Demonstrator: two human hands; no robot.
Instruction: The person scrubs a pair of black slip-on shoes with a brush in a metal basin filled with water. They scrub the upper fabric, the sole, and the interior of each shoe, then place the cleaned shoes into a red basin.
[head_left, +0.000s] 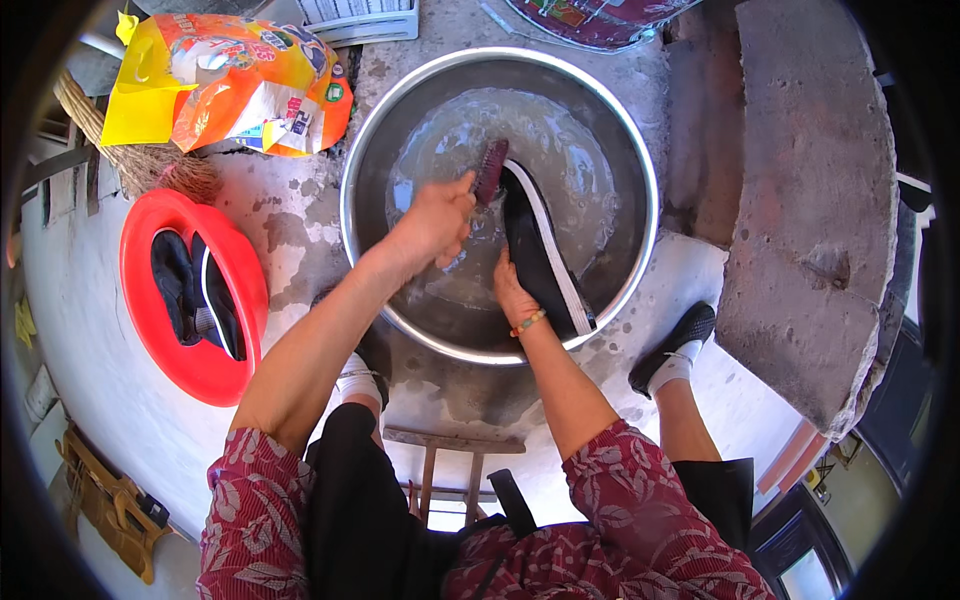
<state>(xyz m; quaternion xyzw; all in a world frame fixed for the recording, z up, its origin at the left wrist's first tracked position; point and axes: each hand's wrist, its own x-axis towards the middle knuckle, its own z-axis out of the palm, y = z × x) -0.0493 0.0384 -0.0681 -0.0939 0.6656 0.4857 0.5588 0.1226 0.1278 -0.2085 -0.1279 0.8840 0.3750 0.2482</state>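
In front of me stands a wide metal basin (480, 358) with soapy-looking water (442, 135) in it. My left hand (442, 217) grips a scrubbing brush (491, 169) with dark reddish bristles, close to one end of a black shoe (536, 259). Whether the bristles touch the shoe is hard to tell. The shoe is turned on its side, its white sole edge facing right, and one end leans over the basin's near rim. My right hand (514, 289), with a beaded bracelet at the wrist, holds the shoe from the left; some fingers are hidden.
Left of the basin, a red plastic tub (142, 330) holds black shoes (199, 292) with white soles. A detergent bag (247, 82) lies beyond it, beside a straw broom (172, 169). A stone slab (810, 217) stands right; a small wooden stool (454, 442) is near my legs.
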